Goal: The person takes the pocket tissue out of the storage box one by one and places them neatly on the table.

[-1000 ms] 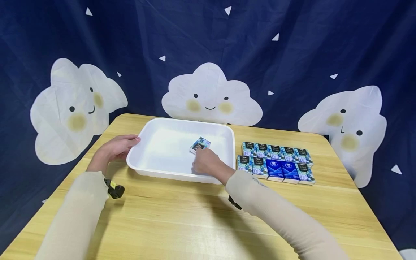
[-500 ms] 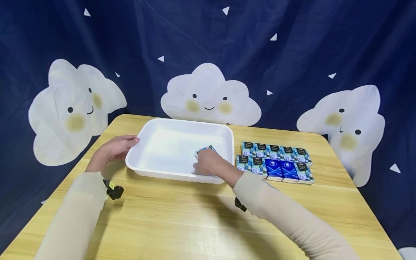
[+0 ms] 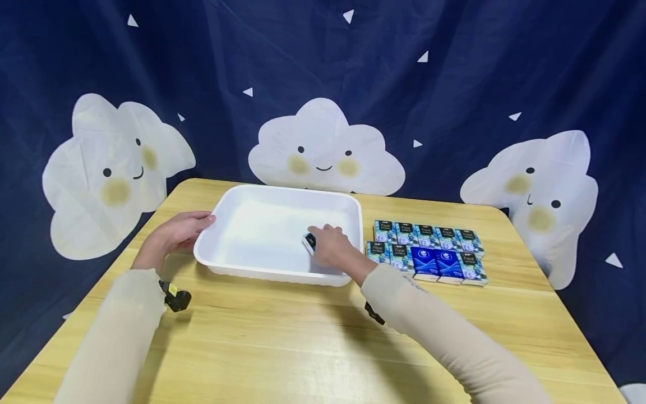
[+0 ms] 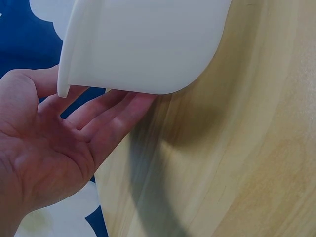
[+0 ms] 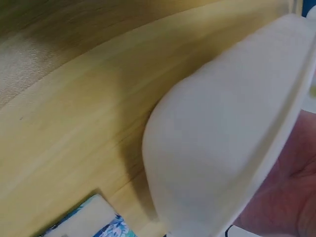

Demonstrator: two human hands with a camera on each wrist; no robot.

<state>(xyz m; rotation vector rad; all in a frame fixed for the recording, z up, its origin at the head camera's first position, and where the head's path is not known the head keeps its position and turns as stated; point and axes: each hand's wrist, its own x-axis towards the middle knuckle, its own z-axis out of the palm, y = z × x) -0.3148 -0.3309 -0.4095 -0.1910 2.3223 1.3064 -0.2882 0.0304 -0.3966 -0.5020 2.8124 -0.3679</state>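
Observation:
A white plastic tray [image 3: 262, 272] stands on the wooden table. At its left end my left hand [image 3: 181, 229] holds the rim. In the left wrist view, the thumb of my left hand [image 4: 49, 138] passes behind the rim and the fingers lie against the outside of the tray [image 4: 143, 49]. Inside the tray, towards the right, my right hand [image 3: 333, 248] grips a small pocket tissue pack [image 3: 309, 243], which it mostly covers. The right wrist view shows part of my right hand [image 5: 284, 197] behind the tray wall [image 5: 212, 133]; the gripped pack is hidden there.
Right of the tray, several floral tissue packs [image 3: 425, 235] and two blue tissue packs [image 3: 437, 264] lie in two rows on the table [image 3: 282, 342]. A dark blue curtain [image 3: 202, 50] with cloud prints hangs behind the table.
My right hand has moved right inside the tray with the tissue pack and turned, so less of the pack's printed face shows. My left hand stays at the tray's left rim.

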